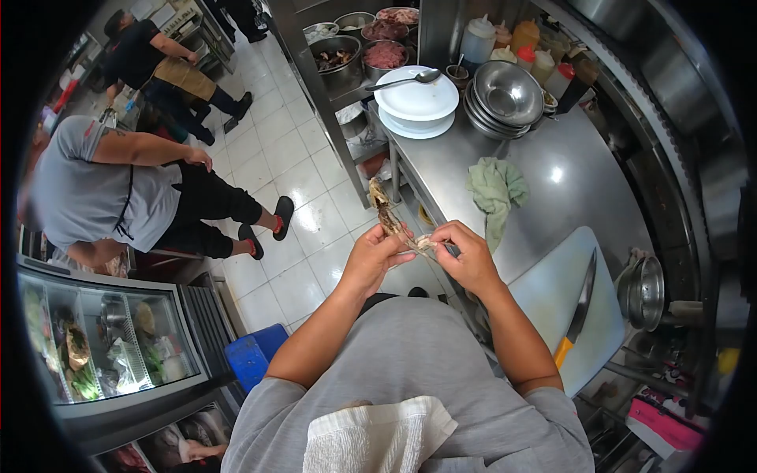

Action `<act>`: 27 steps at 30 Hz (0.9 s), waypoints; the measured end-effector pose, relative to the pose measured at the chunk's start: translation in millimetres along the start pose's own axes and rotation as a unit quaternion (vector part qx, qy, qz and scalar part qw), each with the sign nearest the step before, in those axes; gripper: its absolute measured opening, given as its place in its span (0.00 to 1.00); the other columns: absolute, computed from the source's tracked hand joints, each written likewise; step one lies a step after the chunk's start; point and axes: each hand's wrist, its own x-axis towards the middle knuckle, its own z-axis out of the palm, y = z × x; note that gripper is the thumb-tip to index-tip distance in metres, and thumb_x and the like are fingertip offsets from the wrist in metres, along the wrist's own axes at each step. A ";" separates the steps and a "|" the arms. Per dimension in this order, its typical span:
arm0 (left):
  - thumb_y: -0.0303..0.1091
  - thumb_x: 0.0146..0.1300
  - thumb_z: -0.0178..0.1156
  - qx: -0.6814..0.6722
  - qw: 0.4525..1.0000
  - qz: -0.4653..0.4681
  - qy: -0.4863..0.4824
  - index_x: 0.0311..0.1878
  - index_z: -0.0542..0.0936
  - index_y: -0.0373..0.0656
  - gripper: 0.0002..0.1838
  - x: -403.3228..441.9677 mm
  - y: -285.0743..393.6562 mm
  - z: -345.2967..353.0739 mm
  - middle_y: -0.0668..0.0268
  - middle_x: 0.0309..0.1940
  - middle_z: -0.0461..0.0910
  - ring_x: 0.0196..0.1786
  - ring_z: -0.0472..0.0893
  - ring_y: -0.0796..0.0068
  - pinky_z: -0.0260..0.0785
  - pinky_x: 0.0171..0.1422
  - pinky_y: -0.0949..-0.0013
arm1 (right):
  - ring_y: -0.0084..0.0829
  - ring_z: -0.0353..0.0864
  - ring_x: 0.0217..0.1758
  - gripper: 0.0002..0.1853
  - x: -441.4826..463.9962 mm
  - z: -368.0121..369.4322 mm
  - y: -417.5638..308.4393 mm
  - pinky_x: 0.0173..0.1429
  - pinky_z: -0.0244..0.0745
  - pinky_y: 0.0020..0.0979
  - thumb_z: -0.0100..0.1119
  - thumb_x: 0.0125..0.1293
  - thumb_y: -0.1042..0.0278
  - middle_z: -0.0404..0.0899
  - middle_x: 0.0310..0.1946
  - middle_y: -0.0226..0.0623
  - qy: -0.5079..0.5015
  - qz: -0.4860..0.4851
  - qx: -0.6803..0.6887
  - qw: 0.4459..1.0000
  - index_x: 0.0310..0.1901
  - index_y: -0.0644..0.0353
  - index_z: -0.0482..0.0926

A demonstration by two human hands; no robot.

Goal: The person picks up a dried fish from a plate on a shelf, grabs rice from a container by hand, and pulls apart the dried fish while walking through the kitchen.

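Note:
In front of my body I hold a ragged brown and yellowish piece with a pale, stringy lower end (384,206); its kind I cannot make out. My left hand (371,258) pinches it around the middle, and the brown part sticks up beyond the fingers. At the pale end, my right hand (467,257) is closed in a pinch with whitish strands at the fingertips. Right of my hands a crumpled green cloth (497,193) lies over the steel table's edge. A yellow-handled knife (578,307) rests on the white cutting board (544,276) beside my right forearm.
On the steel table (568,197) stand stacked white plates (422,98) with a spoon, metal bowls (505,94) and several sauce bottles (528,35). Shelves hold pots of meat (385,55). Two people (126,173) stand to the left. A glass-fronted fridge (110,339) and blue bin (256,355) are lower left.

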 end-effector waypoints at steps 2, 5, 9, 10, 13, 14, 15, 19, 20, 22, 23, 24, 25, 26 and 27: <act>0.32 0.61 0.57 -0.014 1.000 0.000 -0.002 0.48 0.72 0.40 0.13 0.7 -0.6 -0.4 0.64 0.40 0.77 0.43 0.79 0.72 0.74 0.49 0.68 | 0.32 0.77 0.33 0.05 -1.1 1.4 -2.1 0.38 0.72 0.27 0.56 0.52 0.79 0.76 0.31 0.36 0.005 0.007 -0.006 1.000 0.33 0.63 0.73; 0.32 0.61 0.57 -0.036 0.999 -0.005 -0.002 0.48 0.72 0.40 0.13 1.1 -1.1 -0.2 0.64 0.40 0.77 0.43 0.79 0.72 0.74 0.49 0.68 | 0.30 0.77 0.32 0.05 -3.1 3.7 -0.8 0.37 0.71 0.26 0.55 0.52 0.80 0.76 0.30 0.37 0.017 0.023 -0.001 1.000 0.33 0.64 0.72; 0.32 0.61 0.56 -0.046 0.999 -0.002 0.000 0.48 0.73 0.39 0.13 1.9 -2.0 2.6 0.63 0.40 0.78 0.44 0.79 0.72 0.73 0.49 0.68 | 0.27 0.77 0.33 0.06 -6.8 6.5 2.9 0.36 0.73 0.26 0.53 0.53 0.81 0.76 0.30 0.37 0.050 0.061 0.041 0.996 0.34 0.64 0.72; 0.32 0.61 0.56 -0.051 0.999 0.000 -0.002 0.47 0.73 0.39 0.13 2.5 -2.1 3.5 0.63 0.40 0.78 0.44 0.79 0.72 0.73 0.49 0.69 | 0.27 0.77 0.33 0.06 -7.2 5.8 0.8 0.36 0.73 0.26 0.53 0.53 0.81 0.76 0.30 0.37 0.050 0.061 0.040 0.996 0.34 0.64 0.72; 0.32 0.61 0.55 -0.070 0.998 0.001 -0.007 0.47 0.73 0.38 0.13 4.4 -5.2 6.4 0.63 0.40 0.78 0.44 0.79 0.72 0.73 0.50 0.69 | 0.23 0.75 0.36 0.05 -9.6 3.2 -2.8 0.41 0.72 0.23 0.49 0.56 0.83 0.75 0.35 0.35 0.072 0.083 0.064 0.992 0.35 0.65 0.71; 0.32 0.61 0.55 -0.069 0.998 0.001 -0.008 0.47 0.73 0.38 0.13 4.9 -5.7 7.9 0.63 0.40 0.78 0.44 0.79 0.72 0.73 0.50 0.69 | 0.22 0.75 0.36 0.05 -11.7 3.3 1.9 0.41 0.73 0.23 0.48 0.57 0.82 0.74 0.37 0.35 0.086 0.087 0.070 0.990 0.35 0.65 0.71; 0.32 0.62 0.55 -0.077 0.997 0.001 -0.012 0.47 0.72 0.38 0.12 6.0 -6.2 9.8 0.62 0.40 0.78 0.44 0.79 0.71 0.74 0.50 0.68 | 0.22 0.75 0.36 0.04 -13.2 3.2 5.9 0.41 0.73 0.22 0.47 0.59 0.82 0.73 0.38 0.35 0.101 0.092 0.075 0.988 0.36 0.65 0.70; 0.31 0.63 0.54 -0.090 0.996 -0.007 -0.025 0.47 0.72 0.37 0.12 10.9 -9.0 19.5 0.60 0.40 0.78 0.45 0.79 0.70 0.74 0.51 0.67 | 0.23 0.76 0.36 0.03 -17.6 1.3 9.0 0.39 0.77 0.24 0.49 0.61 0.80 0.74 0.38 0.36 0.148 0.127 0.176 0.965 0.36 0.64 0.70; 0.31 0.63 0.54 -0.088 0.996 -0.008 -0.029 0.47 0.72 0.37 0.12 12.8 -9.0 21.9 0.60 0.40 0.78 0.45 0.79 0.70 0.74 0.51 0.67 | 0.23 0.75 0.37 0.03 -18.0 -0.8 8.3 0.41 0.78 0.24 0.47 0.62 0.80 0.72 0.39 0.37 0.157 0.130 0.195 0.959 0.37 0.64 0.69; 0.33 0.62 0.55 -0.087 0.995 -0.009 -0.041 0.46 0.73 0.40 0.11 17.0 -9.4 26.9 0.64 0.42 0.77 0.46 0.77 0.73 0.71 0.52 0.67 | 0.23 0.75 0.39 0.03 -19.6 -5.8 8.9 0.42 0.79 0.25 0.45 0.64 0.79 0.71 0.41 0.37 0.171 0.133 0.212 0.953 0.38 0.65 0.69; 0.33 0.62 0.55 -0.085 0.995 -0.011 -0.045 0.46 0.73 0.40 0.11 18.5 -9.3 30.2 0.64 0.42 0.77 0.46 0.77 0.73 0.71 0.52 0.67 | 0.23 0.75 0.40 0.03 -20.8 -8.2 10.1 0.42 0.78 0.25 0.45 0.64 0.79 0.71 0.41 0.37 0.179 0.135 0.224 0.949 0.38 0.65 0.69; 0.33 0.62 0.55 -0.091 0.994 -0.005 -0.054 0.47 0.72 0.40 0.12 19.7 -8.8 34.2 0.63 0.42 0.77 0.46 0.77 0.73 0.70 0.53 0.67 | 0.23 0.75 0.41 0.04 -21.8 -10.7 11.3 0.43 0.78 0.26 0.44 0.64 0.79 0.70 0.41 0.38 0.188 0.136 0.235 0.944 0.39 0.65 0.68; 0.33 0.62 0.55 -0.098 0.993 0.002 -0.062 0.48 0.72 0.40 0.13 20.9 -8.0 38.2 0.63 0.43 0.77 0.47 0.77 0.73 0.70 0.54 0.67 | 0.23 0.75 0.41 0.04 -22.4 -13.9 12.7 0.43 0.78 0.26 0.44 0.64 0.79 0.70 0.41 0.38 0.192 0.135 0.233 0.944 0.39 0.65 0.68; 0.33 0.62 0.55 -0.097 0.993 0.001 -0.066 0.48 0.72 0.40 0.13 21.4 -7.4 42.1 0.63 0.43 0.77 0.47 0.77 0.73 0.70 0.54 0.67 | 0.25 0.75 0.42 0.04 -23.0 -17.8 14.3 0.45 0.78 0.27 0.44 0.64 0.78 0.71 0.43 0.39 0.184 0.137 0.252 0.940 0.40 0.66 0.68; 0.32 0.62 0.55 -0.088 0.992 0.018 -0.083 0.49 0.72 0.40 0.13 21.8 -6.6 46.0 0.64 0.44 0.76 0.48 0.77 0.73 0.70 0.54 0.67 | 0.26 0.75 0.44 0.05 -22.9 -22.4 15.7 0.46 0.77 0.29 0.44 0.64 0.78 0.71 0.45 0.41 0.176 0.137 0.271 0.936 0.40 0.66 0.68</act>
